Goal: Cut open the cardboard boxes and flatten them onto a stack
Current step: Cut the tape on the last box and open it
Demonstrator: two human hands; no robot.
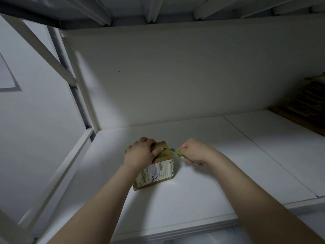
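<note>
Both hands working: I'm seeing the left hand [140, 152] pressing the cardboard box [154, 169] to the counter [193, 199], steadying it, while right hand [193, 151] fingers are clenching the green cutter [179, 154] at its top edge.

A single wide-angle view looks from the person's head, forward and down into a white shelf bay. It faces the back panel [175, 76] squarely enough that the shelf [193, 191] fills the lower half, while the underside of the shelf above [158, 9] runs along the top edge. The frame post [77, 95] leans at the left from lens bending. Both forearms enter from the bottom corners, so the camera sits close, within arm's reach of the box [158, 171] at centre. The stack [306, 106] is cut by the right edge.
</note>
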